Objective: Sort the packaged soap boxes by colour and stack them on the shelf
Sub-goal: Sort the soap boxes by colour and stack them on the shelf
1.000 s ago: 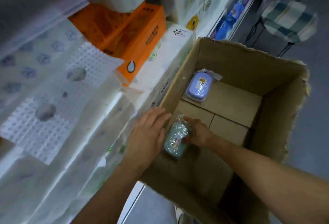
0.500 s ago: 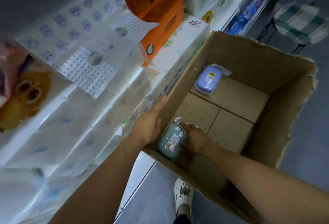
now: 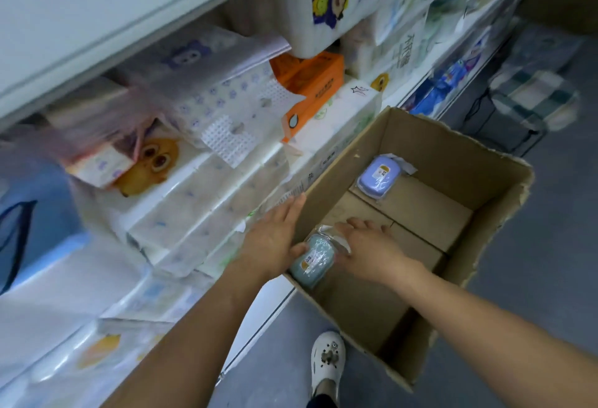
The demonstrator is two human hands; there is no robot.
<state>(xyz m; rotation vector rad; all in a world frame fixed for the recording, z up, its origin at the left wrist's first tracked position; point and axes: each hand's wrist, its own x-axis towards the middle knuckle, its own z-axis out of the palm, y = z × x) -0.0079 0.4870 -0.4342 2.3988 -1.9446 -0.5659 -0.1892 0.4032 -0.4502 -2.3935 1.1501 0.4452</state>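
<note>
The sorting looks nearly finished: only two soap boxes show in the cardboard box [image 3: 485, 161]. The green soap box [image 3: 312, 260] sits at its near-left corner, gripped between the left hand [image 3: 275, 239] and right hand [image 3: 369, 250]. The purple soap box [image 3: 379, 176] lies untouched by the far-left wall (no stacked soap visible on the shelf [image 3: 417, 83]).

Both forearms bare, no sleeves, no watch, no rings visible on left hand [image 3: 270, 239] or right hand [image 3: 369, 250]. Bottom centre of frame: one foot in white clog-style shoe [image 3: 326, 364] w/ vent holes and a small dark charm on top; dark trouser hem [image 3: 320, 402] just below it at frame edge.
</note>
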